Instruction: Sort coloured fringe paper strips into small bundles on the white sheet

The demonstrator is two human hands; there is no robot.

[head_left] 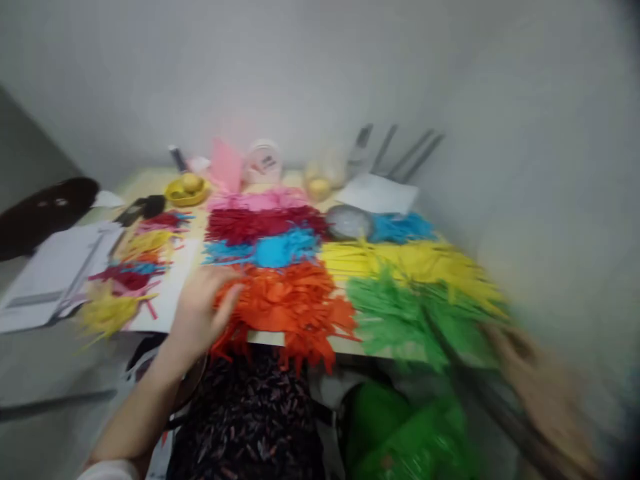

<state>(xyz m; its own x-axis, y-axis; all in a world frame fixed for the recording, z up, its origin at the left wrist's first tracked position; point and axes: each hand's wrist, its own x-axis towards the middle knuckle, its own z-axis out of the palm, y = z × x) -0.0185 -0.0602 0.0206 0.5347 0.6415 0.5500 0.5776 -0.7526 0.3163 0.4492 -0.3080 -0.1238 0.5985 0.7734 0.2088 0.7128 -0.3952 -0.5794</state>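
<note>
My left hand [203,310] rests on the left edge of an orange pile of cut paper strips [293,303], fingers stretched toward it and holding nothing I can make out. My right hand [543,393] is at the lower right, smeared by motion, near a green pile of strips [405,313]; its fingers cannot be read. Behind lie blue [273,250], dark red [260,223], pink [260,199] and yellow [415,261] piles of strips on the table [150,183].
Smaller mixed strip heaps [127,273] lie on white paper at left, beside a paper sheet with a ruler [75,273]. A yellow bowl [187,190], a white tub [263,160], a grey round object [347,221] and white paper [377,193] sit at the back. A green bag [400,433] is below.
</note>
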